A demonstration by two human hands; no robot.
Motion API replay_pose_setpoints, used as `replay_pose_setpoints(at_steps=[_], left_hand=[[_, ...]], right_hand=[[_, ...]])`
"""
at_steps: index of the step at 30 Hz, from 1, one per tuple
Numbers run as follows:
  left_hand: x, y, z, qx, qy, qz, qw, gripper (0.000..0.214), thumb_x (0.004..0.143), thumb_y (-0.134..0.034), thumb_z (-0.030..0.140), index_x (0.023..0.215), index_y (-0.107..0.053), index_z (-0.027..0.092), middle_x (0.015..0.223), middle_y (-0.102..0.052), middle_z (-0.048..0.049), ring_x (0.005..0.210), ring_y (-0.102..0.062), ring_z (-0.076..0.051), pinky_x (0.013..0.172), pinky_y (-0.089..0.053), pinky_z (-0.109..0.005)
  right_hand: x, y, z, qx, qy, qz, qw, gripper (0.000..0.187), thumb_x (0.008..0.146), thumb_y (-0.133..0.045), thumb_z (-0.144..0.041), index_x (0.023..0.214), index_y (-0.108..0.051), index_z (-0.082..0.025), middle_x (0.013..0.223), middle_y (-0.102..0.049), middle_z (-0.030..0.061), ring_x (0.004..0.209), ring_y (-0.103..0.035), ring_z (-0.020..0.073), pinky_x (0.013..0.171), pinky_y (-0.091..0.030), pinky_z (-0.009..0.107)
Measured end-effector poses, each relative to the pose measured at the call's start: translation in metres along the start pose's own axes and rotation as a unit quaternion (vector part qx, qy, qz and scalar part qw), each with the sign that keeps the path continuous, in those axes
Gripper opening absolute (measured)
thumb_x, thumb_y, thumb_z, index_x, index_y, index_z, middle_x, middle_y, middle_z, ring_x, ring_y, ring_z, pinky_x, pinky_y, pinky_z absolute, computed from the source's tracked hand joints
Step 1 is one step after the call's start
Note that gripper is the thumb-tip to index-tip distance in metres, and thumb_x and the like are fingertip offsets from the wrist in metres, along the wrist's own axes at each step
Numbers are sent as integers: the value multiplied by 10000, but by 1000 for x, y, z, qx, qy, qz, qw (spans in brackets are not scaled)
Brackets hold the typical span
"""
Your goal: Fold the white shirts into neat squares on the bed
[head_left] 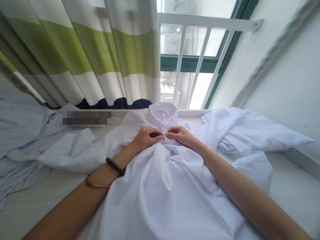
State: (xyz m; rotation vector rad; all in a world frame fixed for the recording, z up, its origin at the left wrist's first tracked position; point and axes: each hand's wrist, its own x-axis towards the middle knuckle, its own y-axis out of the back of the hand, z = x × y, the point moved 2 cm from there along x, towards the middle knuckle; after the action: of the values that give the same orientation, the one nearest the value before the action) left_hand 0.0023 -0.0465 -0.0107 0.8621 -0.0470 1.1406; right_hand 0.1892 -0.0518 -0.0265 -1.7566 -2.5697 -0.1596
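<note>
A white shirt lies spread before me, its collar at the far end and its sleeves out to both sides. Just below the collar, my left hand pinches the front placket from the left. My right hand pinches the same spot from the right, and the fingertips of both hands nearly meet. Folds of cloth gather and run down from there. Any button between the fingers is too small or hidden to make out. A dark bead bracelet and a thin reddish cord circle my left wrist.
More white garments lie heaped at the left, and a folded white garment rests at the right. Behind the shirt stand a blurred-out white box, a green-and-white curtain and a white window railing.
</note>
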Motion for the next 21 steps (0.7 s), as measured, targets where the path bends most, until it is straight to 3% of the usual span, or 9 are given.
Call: replay_pose_setpoints(at_steps=[8, 14, 18, 21], left_hand=[[1, 0, -1, 23, 3, -2, 1000, 193, 724, -722, 349, 772, -745, 163, 658, -709, 12, 562, -593, -107, 543, -457, -189], [1, 0, 0, 45, -26, -19, 998, 163, 744, -716, 322, 784, -743, 166, 662, -704, 22, 552, -556, -87, 562, -440, -184], [0, 0, 3, 43, -37, -29, 998, 132, 756, -716, 278, 796, -737, 154, 729, -727, 3, 585, -565, -95, 600, -454, -199], [-1, 0, 6, 43, -57, -33, 997, 115, 766, -716, 263, 800, -737, 155, 775, -739, -11, 619, -584, -114, 627, -465, -221]], right_hand=[[-1, 2, -1, -12, -21, -2, 1000, 221, 650, -740, -333, 728, -676, -137, 643, -595, -25, 605, -479, 97, 583, -333, 242], [-4, 0, -7, -25, -35, 5, 999, 194, 653, -730, -322, 696, -682, -139, 551, -505, -53, 507, -361, 61, 484, -248, 229], [-5, -2, -11, 55, -84, -2, 995, 208, 670, -711, -314, 614, -644, -125, 530, -442, -50, 490, -329, 49, 460, -233, 219], [-4, -1, -11, 100, -109, -34, 989, 175, 674, -697, -285, 641, -658, -117, 569, -475, -29, 508, -358, 53, 474, -271, 214]])
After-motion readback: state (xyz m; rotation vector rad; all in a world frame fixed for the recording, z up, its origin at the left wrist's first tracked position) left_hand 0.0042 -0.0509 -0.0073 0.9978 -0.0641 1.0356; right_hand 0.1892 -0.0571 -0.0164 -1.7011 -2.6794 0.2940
